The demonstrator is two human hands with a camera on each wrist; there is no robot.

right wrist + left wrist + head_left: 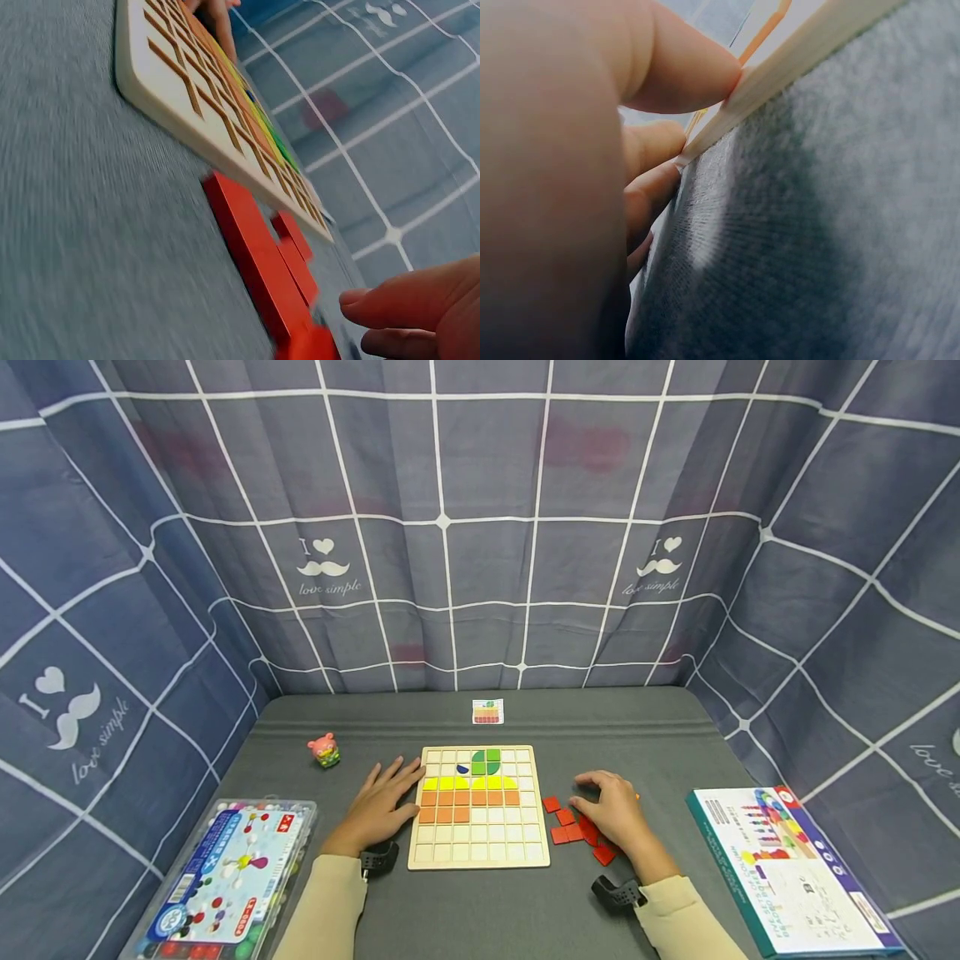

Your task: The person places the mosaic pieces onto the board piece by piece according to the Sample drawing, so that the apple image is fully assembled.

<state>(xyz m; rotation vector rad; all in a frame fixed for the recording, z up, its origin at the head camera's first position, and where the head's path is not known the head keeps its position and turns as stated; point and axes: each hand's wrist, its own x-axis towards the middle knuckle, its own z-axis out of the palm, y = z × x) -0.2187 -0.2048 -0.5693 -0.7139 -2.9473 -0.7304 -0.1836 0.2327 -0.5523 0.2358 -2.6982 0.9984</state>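
Observation:
A wooden grid board (480,853) lies flat on the table, with green, yellow, dark blue and orange pieces set in its squares. My left hand (381,802) rests at the board's left edge, fingers spread; in the left wrist view its thumb (697,71) and fingertips touch the wooden side. To the right of the board lie several loose red square tiles (566,833). Over them hovers my right hand (613,810), its fingers loosely bent and partly covering the pile. Thumb (390,300) and finger stand apart beside the red tiles (255,255) in the right wrist view, nothing between them.
Behind the board lies a small picture card (487,712). A pink pig figure (325,750) stands at the back left. A clear case of colored balls (232,877) sits front left, and a flat box (795,872) front right. A grey grid-patterned curtain (480,560) surrounds the table.

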